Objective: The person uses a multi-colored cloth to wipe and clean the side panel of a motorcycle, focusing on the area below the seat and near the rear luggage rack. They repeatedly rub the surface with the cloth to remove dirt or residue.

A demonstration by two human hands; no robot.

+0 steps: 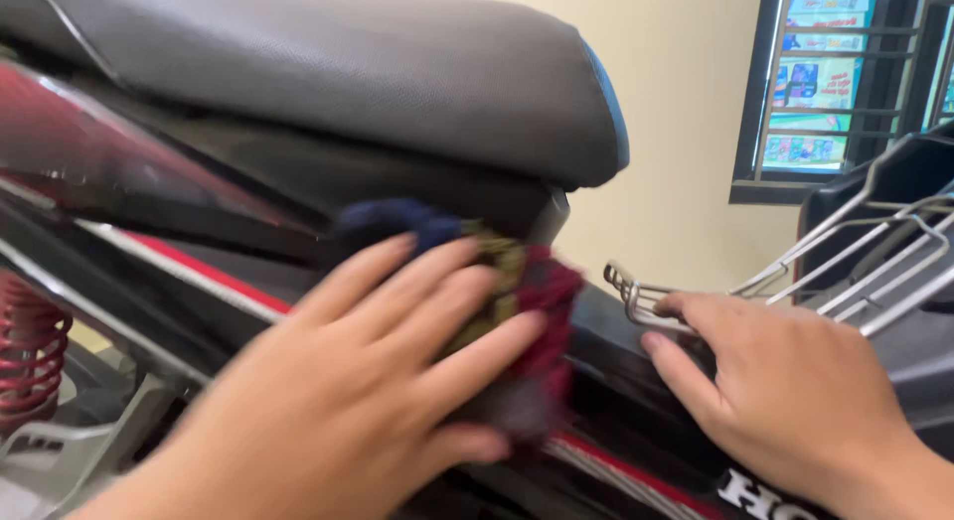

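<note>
So the rag (497, 282) sits right under the left hand (368, 381), fingers spread flat and pressing it against the motorcycle's side panel (616, 381), just below the seat (348, 73). It's a patchy cloth — navy, olive, dark red — blurry, mostly covered. Right hand (795, 391) rests open beside the metal rack (636, 297), wrist cut off.

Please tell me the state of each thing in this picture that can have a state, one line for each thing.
Left hand: flat, fingers spread, pressing the cloth.
Multicoloured blue, olive and dark red cloth: bunched against the black and red motorcycle side panel, blurred by motion.
Right hand: resting on the panel, fingertips at the silver wire rack.
Grey textured motorcycle seat: closed down.
Red coil spring: mounted, partly visible.
</note>
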